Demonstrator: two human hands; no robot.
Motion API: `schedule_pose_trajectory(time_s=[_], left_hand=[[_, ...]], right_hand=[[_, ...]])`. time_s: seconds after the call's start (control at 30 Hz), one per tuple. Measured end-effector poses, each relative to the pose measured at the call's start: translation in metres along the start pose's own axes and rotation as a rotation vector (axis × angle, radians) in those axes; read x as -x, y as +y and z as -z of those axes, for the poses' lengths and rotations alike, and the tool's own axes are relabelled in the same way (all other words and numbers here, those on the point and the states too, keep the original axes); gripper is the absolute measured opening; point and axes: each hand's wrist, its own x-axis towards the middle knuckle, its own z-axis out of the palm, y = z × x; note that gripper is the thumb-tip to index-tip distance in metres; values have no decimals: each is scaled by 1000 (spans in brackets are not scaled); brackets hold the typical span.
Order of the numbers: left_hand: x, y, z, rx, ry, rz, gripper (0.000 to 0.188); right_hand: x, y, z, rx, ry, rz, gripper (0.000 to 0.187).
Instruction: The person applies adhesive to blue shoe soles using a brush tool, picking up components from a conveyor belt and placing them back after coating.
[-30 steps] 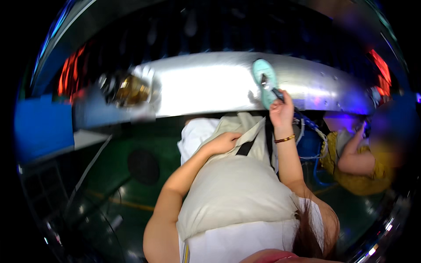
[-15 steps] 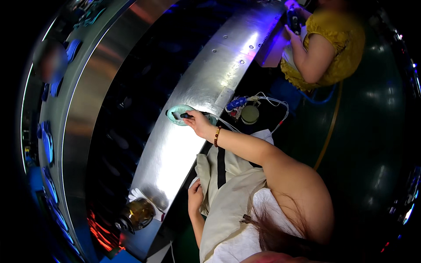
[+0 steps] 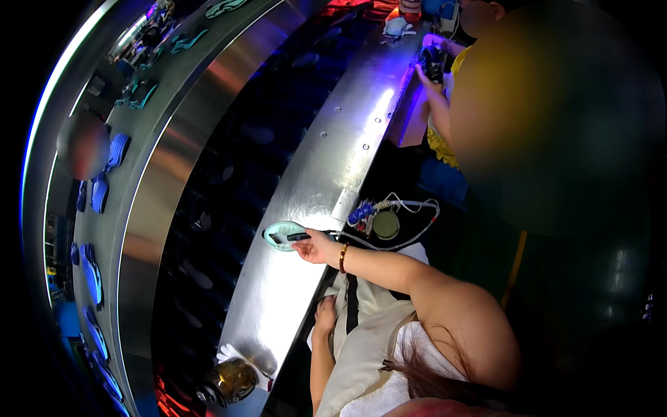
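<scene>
My right hand (image 3: 314,247), with a beaded bracelet on the wrist, is closed around a black-handled tool (image 3: 300,236). The tool's tip lies over a round pale green dish (image 3: 276,242) on the metal bench; its tip is too small to make out. A thin white hose or cord (image 3: 361,243) runs to the right from behind the hand. On the beige apron (image 3: 365,313) at the bench's near edge rests my left hand (image 3: 324,315), its fingers loosely stretched and no object visible in it.
A dark belt with shoe parts (image 3: 198,274) runs beyond the metal bench (image 3: 306,174). A glass jar (image 3: 233,381) and a white glove (image 3: 229,353) lie at the near end. A round pot (image 3: 386,225) sits beyond my right forearm. At far right, a co-worker in yellow holds a dark shoe (image 3: 432,64).
The view has turned, so the bench and dish sit lower in the picture. My right hand remains at the dish with the tool. My left hand has shifted slightly up along the apron.
</scene>
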Motion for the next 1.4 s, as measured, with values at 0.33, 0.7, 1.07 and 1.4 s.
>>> schedule_pose_trajectory(time_s=[0.33, 0.7, 1.07, 1.4], left_hand=[[19, -53, 27, -400, 98, 536, 67], [-4, -26, 9, -353, 17, 106, 52], [-17, -34, 14, -235, 67, -82, 37], [-1, 8, 20, 76, 45, -158, 24]], right_hand=[[20, -5, -1, 83, -21, -91, 53], [64, -2, 57, 1625, -397, 139, 21], [19, -20, 134, 2209, 541, 187, 73], [-44, -37, 158, 2122, 262, 438, 26]])
